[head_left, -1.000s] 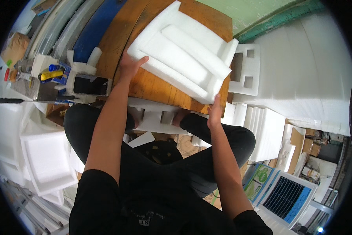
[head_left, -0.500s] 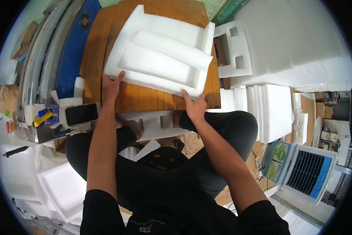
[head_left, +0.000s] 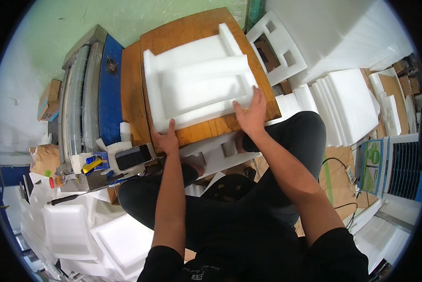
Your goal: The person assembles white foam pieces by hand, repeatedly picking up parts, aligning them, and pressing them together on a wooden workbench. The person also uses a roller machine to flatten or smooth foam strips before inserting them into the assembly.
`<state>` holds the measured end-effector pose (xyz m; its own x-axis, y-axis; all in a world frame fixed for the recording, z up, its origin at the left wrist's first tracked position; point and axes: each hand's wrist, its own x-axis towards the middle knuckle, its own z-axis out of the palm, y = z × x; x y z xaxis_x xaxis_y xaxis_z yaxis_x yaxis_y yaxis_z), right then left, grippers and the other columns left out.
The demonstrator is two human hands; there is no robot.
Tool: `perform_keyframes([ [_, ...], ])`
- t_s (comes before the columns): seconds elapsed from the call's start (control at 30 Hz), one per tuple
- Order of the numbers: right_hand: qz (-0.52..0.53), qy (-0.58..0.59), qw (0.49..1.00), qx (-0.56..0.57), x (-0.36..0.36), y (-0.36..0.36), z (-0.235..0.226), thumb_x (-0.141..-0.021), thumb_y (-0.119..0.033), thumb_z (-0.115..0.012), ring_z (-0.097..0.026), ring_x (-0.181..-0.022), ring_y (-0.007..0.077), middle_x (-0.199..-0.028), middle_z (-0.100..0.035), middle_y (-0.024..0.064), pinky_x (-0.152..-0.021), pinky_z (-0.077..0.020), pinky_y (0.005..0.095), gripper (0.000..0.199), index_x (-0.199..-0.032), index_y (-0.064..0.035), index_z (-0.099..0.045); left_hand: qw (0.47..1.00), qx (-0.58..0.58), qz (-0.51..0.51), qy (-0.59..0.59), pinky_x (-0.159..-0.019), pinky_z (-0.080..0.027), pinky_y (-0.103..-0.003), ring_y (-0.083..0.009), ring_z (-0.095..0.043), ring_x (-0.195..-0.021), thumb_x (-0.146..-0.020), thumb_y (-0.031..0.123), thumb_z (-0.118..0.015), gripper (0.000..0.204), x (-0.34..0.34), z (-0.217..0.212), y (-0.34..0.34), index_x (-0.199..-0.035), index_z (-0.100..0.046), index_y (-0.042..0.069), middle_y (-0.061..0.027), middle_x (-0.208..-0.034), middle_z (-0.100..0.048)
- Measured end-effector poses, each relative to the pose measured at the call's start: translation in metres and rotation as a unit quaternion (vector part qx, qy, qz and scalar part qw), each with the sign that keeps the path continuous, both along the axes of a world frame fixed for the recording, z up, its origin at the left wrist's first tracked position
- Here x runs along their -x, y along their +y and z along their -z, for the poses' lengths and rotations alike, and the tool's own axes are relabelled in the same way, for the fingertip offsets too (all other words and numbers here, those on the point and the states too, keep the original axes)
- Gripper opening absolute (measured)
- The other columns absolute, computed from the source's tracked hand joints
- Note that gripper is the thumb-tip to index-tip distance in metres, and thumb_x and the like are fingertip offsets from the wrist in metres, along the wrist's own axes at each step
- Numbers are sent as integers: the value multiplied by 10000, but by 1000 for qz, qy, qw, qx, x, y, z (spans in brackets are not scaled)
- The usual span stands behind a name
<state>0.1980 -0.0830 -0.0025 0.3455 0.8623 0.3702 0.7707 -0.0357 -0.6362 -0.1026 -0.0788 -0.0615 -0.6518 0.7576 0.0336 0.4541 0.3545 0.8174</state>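
A white foam tray (head_left: 187, 117) with raised edge strips lies on a brown wooden board (head_left: 206, 135) in front of me. A thicker foam piece (head_left: 206, 68) runs across its middle. My left hand (head_left: 166, 137) holds the near left corner, thumb on the near strip and fingers down at the outer side. At the near right corner my right hand (head_left: 252, 112) grips the tray, its thumb against the near strip and its fingers on the right side. Parts of the fingers are hidden behind the foam.
Left of the board stand a blue panel (head_left: 110, 89) and plastic-wrapped rolls (head_left: 86, 94). A phone (head_left: 132, 157) and a yellow-handled tool (head_left: 92, 164) lie nearby. Foam sheets (head_left: 345, 105) stack at the right; a foam frame (head_left: 286, 42) leans behind. More foam trays (head_left: 70, 230) lie lower left.
The tray has turned counterclockwise on the board and now sits squarer to its near edge. My right hand has shifted up round the right corner. The view has swung left.
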Motion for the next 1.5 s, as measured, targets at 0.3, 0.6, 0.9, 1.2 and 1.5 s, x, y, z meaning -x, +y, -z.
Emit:
perform_keyframes([
  [0.3,-301,-121,938,120,107,-59,-21,-859,-288,-718,-507,-1324,413,-1399,-535,282,-1172,-371,526,773,-1473,98,-451,905,-58,422,-4,-1026,-495,-427,-356,-635,-1243,-909,245,-769,588,-104,41,-143,-1399,-578,-17,-253,-1383,-628],
  [0.6,-290,-181,908,242,72,-14,-5,-943,-150,-579,-552,-1291,340,-1345,-623,160,-1087,-440,555,451,-1360,21,-557,892,-1,436,-115,-801,-577,-335,-203,-758,-969,-883,119,-806,283,-86,-80,-159,-1139,-754,9,-133,-1046,-788],
  [0.9,-427,-307,823,213,-45,-21,-16,-853,-131,-680,-482,-1390,326,-1358,-622,63,-1186,-328,619,603,-1442,-212,-577,912,20,408,-26,-880,-557,-335,-200,-724,-1021,-907,127,-786,375,-10,-145,-116,-1261,-708,30,-149,-1152,-757],
  [1.2,-348,-246,895,132,-143,13,-25,-751,-181,-765,-551,-1313,348,-1286,-660,133,-1202,-361,514,460,-1205,-111,-744,787,109,570,209,-1135,-432,-428,-356,-540,-1354,-849,23,-726,562,-38,-98,-100,-1392,-614,111,-143,-1441,-606],
  [1.5,-255,-257,893,267,-14,0,-4,-785,-354,-842,-632,-1192,416,-1220,-638,286,-1130,-444,494,751,-1320,28,-478,653,221,598,408,-1123,-181,-852,-410,-202,-1574,-741,256,-875,1046,-79,-46,-94,-1611,-317,419,-34,-1736,-187],
])
